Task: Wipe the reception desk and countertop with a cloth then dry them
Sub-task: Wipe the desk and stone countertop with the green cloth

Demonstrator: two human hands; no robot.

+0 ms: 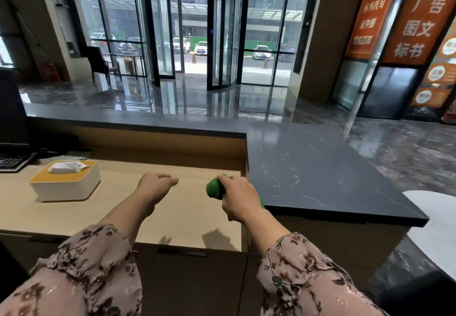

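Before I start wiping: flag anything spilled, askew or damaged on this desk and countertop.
Nothing stands out. The desk and countertop show no spill or damage; the tissue box sits upright. The cloth is bunched in the right hand.

Head view looks forward and down over the wooden desk (187, 213) toward the glass doors (162, 32)

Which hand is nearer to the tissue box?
Left. The left hand is to the right of the tissue box; the right hand, gripping the green cloth, is farther right, beside the dark countertop.
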